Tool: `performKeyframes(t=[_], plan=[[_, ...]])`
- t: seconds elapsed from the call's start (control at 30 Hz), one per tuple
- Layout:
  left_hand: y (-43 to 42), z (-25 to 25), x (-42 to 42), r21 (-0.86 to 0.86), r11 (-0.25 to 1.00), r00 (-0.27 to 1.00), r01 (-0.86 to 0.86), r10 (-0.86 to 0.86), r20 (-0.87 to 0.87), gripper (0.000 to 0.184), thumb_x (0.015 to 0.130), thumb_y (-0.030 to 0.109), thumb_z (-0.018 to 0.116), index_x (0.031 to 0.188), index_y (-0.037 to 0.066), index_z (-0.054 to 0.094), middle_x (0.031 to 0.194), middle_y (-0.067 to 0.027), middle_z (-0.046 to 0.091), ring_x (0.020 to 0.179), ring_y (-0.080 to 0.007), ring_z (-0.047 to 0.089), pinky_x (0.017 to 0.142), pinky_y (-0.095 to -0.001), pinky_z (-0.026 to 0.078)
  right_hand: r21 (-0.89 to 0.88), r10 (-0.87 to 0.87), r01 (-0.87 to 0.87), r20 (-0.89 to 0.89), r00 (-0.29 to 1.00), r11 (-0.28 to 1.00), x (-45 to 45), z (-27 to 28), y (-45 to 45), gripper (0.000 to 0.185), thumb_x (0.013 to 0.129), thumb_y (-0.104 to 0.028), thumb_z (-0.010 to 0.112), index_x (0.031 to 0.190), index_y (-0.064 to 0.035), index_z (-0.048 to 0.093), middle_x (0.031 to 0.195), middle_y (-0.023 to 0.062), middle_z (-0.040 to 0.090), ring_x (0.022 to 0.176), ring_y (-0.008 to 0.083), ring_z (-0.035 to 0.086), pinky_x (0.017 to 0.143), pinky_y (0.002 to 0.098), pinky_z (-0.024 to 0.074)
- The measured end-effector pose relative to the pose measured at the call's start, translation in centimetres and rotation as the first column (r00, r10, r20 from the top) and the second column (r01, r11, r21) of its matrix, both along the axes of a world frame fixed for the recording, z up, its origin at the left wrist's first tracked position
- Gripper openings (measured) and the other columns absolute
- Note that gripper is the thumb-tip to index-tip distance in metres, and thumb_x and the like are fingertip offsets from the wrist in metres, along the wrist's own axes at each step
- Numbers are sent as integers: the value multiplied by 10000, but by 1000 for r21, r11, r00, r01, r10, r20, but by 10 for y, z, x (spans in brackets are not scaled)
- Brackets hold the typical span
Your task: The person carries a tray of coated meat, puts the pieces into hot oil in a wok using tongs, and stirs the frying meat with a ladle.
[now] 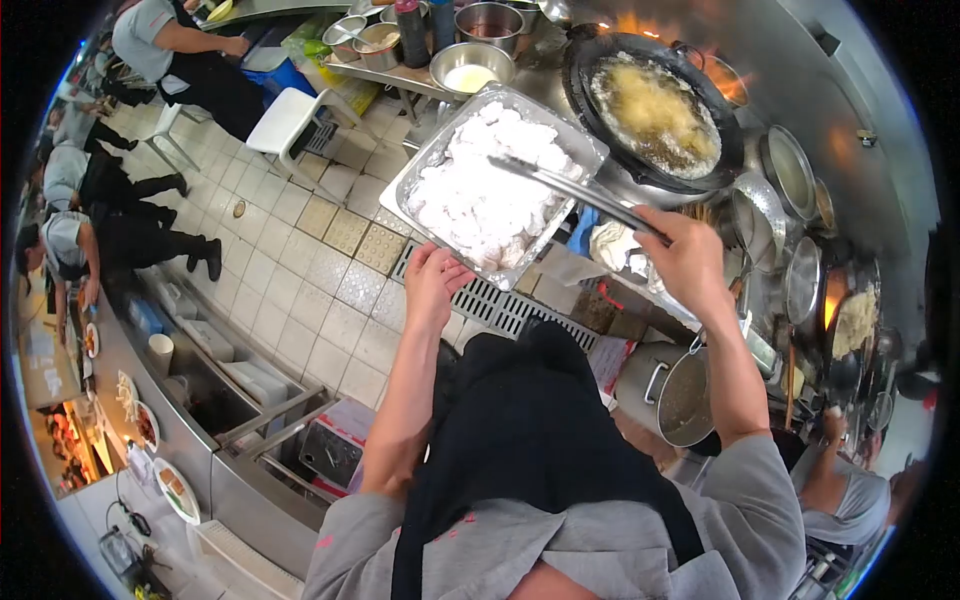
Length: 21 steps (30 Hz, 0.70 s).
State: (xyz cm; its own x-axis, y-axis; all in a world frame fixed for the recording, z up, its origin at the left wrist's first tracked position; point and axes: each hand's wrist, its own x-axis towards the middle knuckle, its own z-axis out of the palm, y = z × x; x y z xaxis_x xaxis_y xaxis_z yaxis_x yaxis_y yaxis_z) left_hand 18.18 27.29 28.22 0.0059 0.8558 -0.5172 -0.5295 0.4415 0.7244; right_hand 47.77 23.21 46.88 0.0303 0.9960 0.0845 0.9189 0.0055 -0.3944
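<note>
Chalk white on the pieces (490,180), silver on tray (588,155) and tongs (572,190), black on wok (585,98) and apron (540,430), pale grid on floor (290,235), left of centre.

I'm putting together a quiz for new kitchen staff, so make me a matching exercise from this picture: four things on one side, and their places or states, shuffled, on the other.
Column 1
1. Tongs
2. Wok
3. Left hand
4. Nearer chair

Column 2
A. At the edge of the metal tray
B. White, standing on the tiled floor
C. Held in the right hand, over white-coated pieces
D. Dark, with frothy, yellowish contents

Right pairs: 1-C, 2-D, 3-A, 4-B.
</note>
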Motion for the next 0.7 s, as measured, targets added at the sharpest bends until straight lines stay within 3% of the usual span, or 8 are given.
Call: performKeyframes(t=[0.17,0.37,0.47,0.7], plan=[[-2,1,1,2,1000,1000,-19,19,-3,289,877,97,538,1123,-3,423,844,-136,603,751,-240,644,671,-372,579,3,59,-59,86,995,998,3,-4,6,349,772,-191,672,1109,-99,671,938,162,676,813,352,641,716,420,502],[-4,3,3,14,1000,1000,-7,7,5,312,882,103,529,1150,-10,415,866,-152,615,749,-235,644,680,-370,578,-57,217,-210,205,954,976,-44,-59,25,326,776,-199,663,1086,-99,646,817,130,661,743,321,646,647,429,505],[-3,-1,-2,23,1000,1000,1,-2,14,317,885,107,524,1159,-11,418,880,-163,623,754,-236,646,681,-367,576,13,258,-267,210,943,964,-49,-53,20,302,776,-193,660,1064,-104,638,763,123,642,719,319,637,613,441,493],[-2,1,1,11,1000,1000,-15,15,7,317,887,115,529,1156,-18,428,868,-155,625,757,-236,648,676,-359,574,45,189,-195,106,976,980,-24,-18,7,310,756,-143,688,1058,-74,682,786,151,647,692,336,618,624,416,473]])
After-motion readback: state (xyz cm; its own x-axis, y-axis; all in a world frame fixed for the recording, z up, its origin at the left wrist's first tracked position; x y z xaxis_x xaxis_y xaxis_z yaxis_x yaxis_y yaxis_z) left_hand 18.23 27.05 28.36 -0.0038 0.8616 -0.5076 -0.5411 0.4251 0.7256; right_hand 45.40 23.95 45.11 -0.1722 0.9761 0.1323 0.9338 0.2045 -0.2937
